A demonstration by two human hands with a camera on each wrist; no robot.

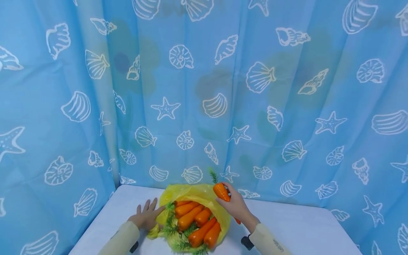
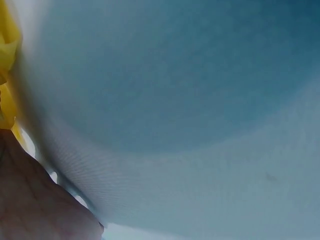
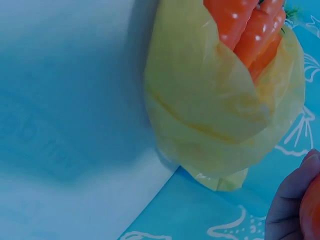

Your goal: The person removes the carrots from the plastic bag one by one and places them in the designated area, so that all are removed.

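Observation:
My right hand [image 1: 238, 205] grips an orange carrot [image 1: 221, 191] above the right side of a yellow plastic bag [image 1: 224, 221]. The carrot's feathery green top points up and its thin tip shows below the hand. In the right wrist view, the curled fingers [image 3: 289, 207] wrap that carrot [image 3: 312, 212]. My left hand [image 1: 146, 215] lies at the bag's left edge, fingers spread, thumb touching the yellow plastic. Several more carrots [image 1: 188, 219] with green leaves lie in the bag's open mouth. The left wrist view shows only part of the left hand [image 2: 40, 200] beside yellow plastic [image 2: 7, 55].
The bag stands on a white-covered table [image 1: 296, 226]. A blue curtain [image 1: 197, 81] printed with white shells and starfish hangs behind the table and along its left side. A small dark object [image 1: 247, 243] shows beneath the right wrist.

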